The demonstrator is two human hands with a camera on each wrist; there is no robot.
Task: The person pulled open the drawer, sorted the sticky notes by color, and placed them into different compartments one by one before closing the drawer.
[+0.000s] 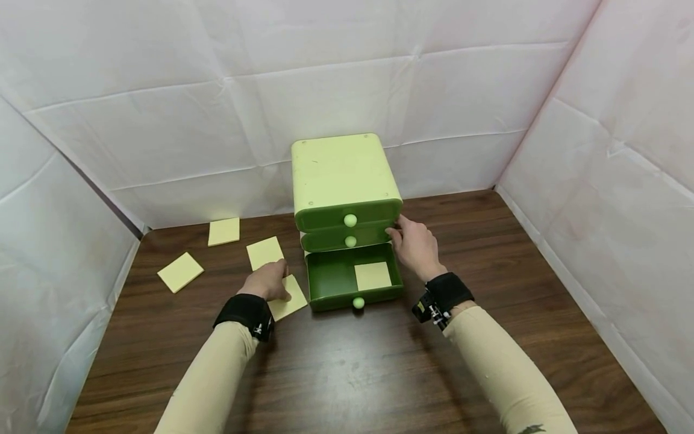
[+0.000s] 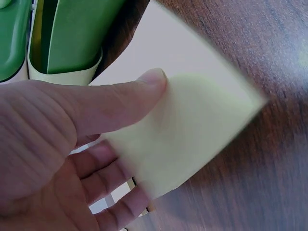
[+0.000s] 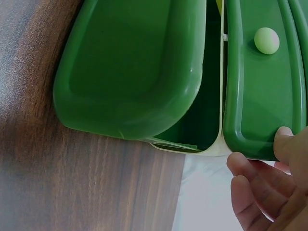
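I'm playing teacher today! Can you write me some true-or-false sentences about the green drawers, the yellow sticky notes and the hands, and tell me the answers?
1. The bottom drawer is pulled open. True.
2. The open drawer has nothing in it. False: one yellow note lies inside.
3. The left hand pinches a yellow sticky note beside the drawers. True.
4. The right hand holds a drawer knob. False: it touches the right side of the drawer unit.
5. The three knobs are red. False: they are pale green.
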